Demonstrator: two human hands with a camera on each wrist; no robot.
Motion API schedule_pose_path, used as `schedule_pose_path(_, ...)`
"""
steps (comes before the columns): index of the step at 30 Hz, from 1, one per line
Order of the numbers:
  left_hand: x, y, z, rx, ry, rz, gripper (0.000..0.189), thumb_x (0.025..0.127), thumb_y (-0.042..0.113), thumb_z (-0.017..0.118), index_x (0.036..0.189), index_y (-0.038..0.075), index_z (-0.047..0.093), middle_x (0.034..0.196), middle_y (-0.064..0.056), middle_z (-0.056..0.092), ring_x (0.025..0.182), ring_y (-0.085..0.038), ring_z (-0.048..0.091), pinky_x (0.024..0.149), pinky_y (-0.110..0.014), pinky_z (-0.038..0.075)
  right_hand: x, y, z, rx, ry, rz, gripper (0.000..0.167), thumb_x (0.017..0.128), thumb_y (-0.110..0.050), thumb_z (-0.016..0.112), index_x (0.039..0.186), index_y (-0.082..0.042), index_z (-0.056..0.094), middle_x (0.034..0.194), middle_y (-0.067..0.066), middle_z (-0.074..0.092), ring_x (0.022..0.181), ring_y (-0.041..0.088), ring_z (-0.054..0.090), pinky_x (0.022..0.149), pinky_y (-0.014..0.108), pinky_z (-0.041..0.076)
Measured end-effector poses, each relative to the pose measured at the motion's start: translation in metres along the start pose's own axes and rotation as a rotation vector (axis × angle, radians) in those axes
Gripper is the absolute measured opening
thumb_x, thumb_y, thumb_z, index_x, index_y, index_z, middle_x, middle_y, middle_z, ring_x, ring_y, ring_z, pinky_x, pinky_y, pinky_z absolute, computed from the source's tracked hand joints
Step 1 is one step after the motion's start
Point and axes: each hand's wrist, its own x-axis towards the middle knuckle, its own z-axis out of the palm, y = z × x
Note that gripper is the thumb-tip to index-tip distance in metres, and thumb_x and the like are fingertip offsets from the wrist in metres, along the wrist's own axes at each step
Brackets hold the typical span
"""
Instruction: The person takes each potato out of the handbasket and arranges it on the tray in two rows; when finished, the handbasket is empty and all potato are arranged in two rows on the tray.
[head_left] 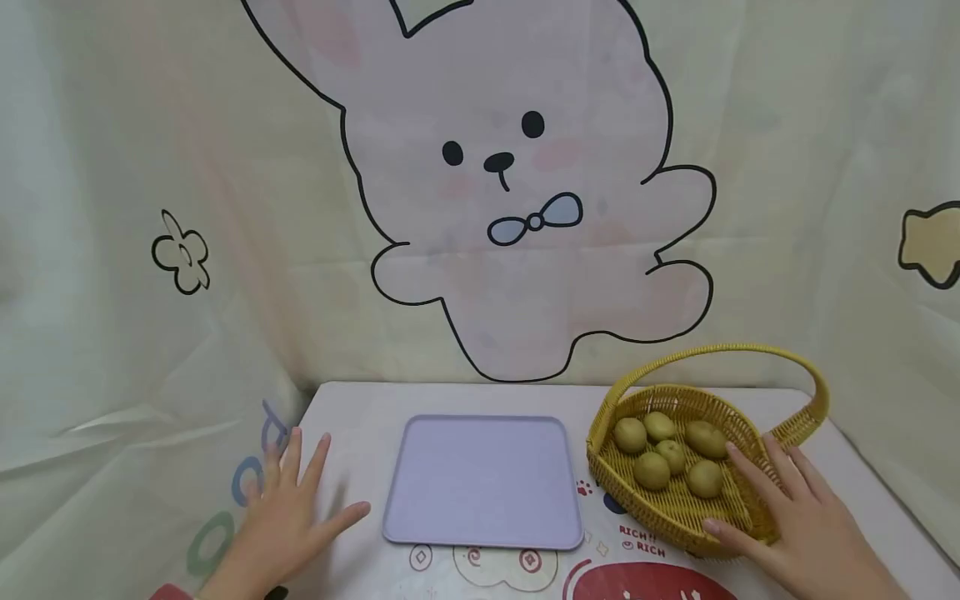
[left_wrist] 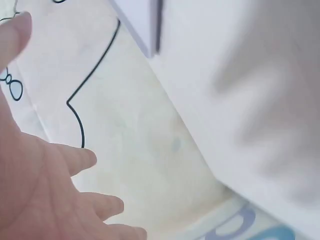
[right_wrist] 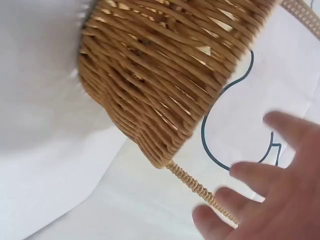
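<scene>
A yellow woven basket [head_left: 633,497] with a tall arched handle [head_left: 720,347] stands on the right of the table, holding several round, greenish-brown fruits or vegetables [head_left: 651,472] whose kind is unclear. My right hand [head_left: 806,525] hovers by the basket's near right side, fingers spread, gripping nothing. In the right wrist view, that hand [right_wrist: 280,195] is apart from the woven wall [right_wrist: 160,70]. My left hand [head_left: 281,517] is held out with spread fingers over the table's left side, holding nothing. A shallow lilac tray [head_left: 483,483] lies flat between the two hands.
The white table [head_left: 360,425] has printed drawings along its front. Behind it hangs a cream curtain [head_left: 300,275] with a large cartoon animal [head_left: 495,275]. More cloth closes off the left and right sides.
</scene>
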Motion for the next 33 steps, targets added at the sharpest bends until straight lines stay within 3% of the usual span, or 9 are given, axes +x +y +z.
schedule_pose_path(4,0.012,0.014,0.008,-0.101,0.021,0.044,0.108,0.094,0.070,0.072,0.173,0.012,0.025,0.177,-0.032,0.016,0.159,-0.065,0.016,0.113,-0.088,0.024,0.004,-0.001,-0.010,0.080,0.005,-0.040,0.097,0.091,-0.065,0.078,0.166,-0.015,0.042,0.173,0.037,0.019,0.152,0.065,0.020,0.100,0.092,0.030)
schedule_pose_path(7,0.025,0.024,0.015,-0.175,0.044,0.066,0.100,0.095,0.060,0.077,0.167,0.004,0.035,0.170,-0.030,0.038,0.153,-0.055,0.040,0.116,-0.075,0.039,0.009,-0.002,-0.018,0.142,-0.004,-0.053,0.090,0.092,-0.059,0.080,0.164,-0.015,0.047,0.171,0.036,0.026,0.145,0.065,0.032,0.098,0.092,0.033)
schedule_pose_path(10,0.041,0.030,0.023,-0.269,0.030,0.013,0.082,0.097,0.048,0.081,0.158,0.003,0.051,0.151,-0.021,0.063,0.131,-0.040,0.067,0.106,-0.059,0.057,0.014,-0.005,-0.024,0.194,-0.005,-0.081,0.086,0.094,-0.054,0.081,0.163,-0.016,0.047,0.169,0.034,0.035,0.141,0.065,0.040,0.096,0.092,0.035)
schedule_pose_path(12,0.052,0.032,0.028,-0.338,0.004,-0.057,0.066,0.098,0.043,0.081,0.149,0.005,0.063,0.133,-0.015,0.076,0.113,-0.030,0.076,0.096,-0.050,0.062,0.017,-0.007,-0.028,0.227,0.003,-0.111,0.085,0.093,-0.051,0.083,0.163,-0.017,0.048,0.166,0.032,0.042,0.140,0.064,0.045,0.095,0.089,0.038)
schedule_pose_path(15,0.067,0.033,0.038,-0.448,-0.033,-0.188,0.047,0.098,0.036,0.080,0.134,0.007,0.075,0.108,-0.006,0.083,0.092,-0.019,0.078,0.083,-0.038,0.062,0.024,-0.008,-0.034,0.257,-0.003,-0.138,0.081,0.094,-0.047,0.083,0.162,-0.018,0.050,0.160,0.030,0.051,0.136,0.062,0.052,0.095,0.085,0.044)
schedule_pose_path(20,0.085,0.030,0.057,-0.652,-0.069,-0.335,0.027,0.096,0.024,0.080,0.114,0.004,0.083,0.090,-0.006,0.082,0.075,-0.015,0.075,0.069,-0.027,0.060,0.040,-0.005,-0.040,0.296,-0.058,-0.152,0.073,0.095,-0.041,0.084,0.156,-0.012,0.055,0.148,0.030,0.063,0.123,0.055,0.066,0.091,0.073,0.056)
schedule_pose_path(23,0.091,0.030,0.064,-0.709,-0.091,-0.360,0.022,0.095,0.021,0.080,0.107,0.003,0.084,0.086,-0.007,0.081,0.074,-0.016,0.073,0.068,-0.027,0.060,0.049,-0.001,-0.040,0.301,-0.116,-0.143,0.071,0.094,-0.041,0.085,0.153,-0.011,0.059,0.144,0.027,0.066,0.122,0.048,0.069,0.089,0.059,0.062)
schedule_pose_path(26,0.094,0.028,0.068,-0.701,-0.106,-0.367,0.021,0.093,0.020,0.082,0.105,0.004,0.085,0.087,-0.006,0.081,0.074,-0.016,0.072,0.068,-0.027,0.058,0.057,0.002,-0.039,0.304,-0.171,-0.131,0.071,0.092,-0.042,0.086,0.150,-0.010,0.062,0.141,0.023,0.070,0.120,0.043,0.071,0.086,0.049,0.062)
schedule_pose_path(33,0.096,0.019,0.074,-0.733,-0.136,-0.364,0.023,0.089,0.020,0.088,0.105,0.004,0.086,0.093,-0.008,0.083,0.073,-0.011,0.073,0.067,-0.023,0.059,0.071,0.011,-0.035,0.356,-0.316,-0.111,0.069,0.093,-0.034,0.085,0.151,-0.005,0.062,0.142,0.019,0.071,0.123,0.041,0.070,0.093,0.051,0.062)
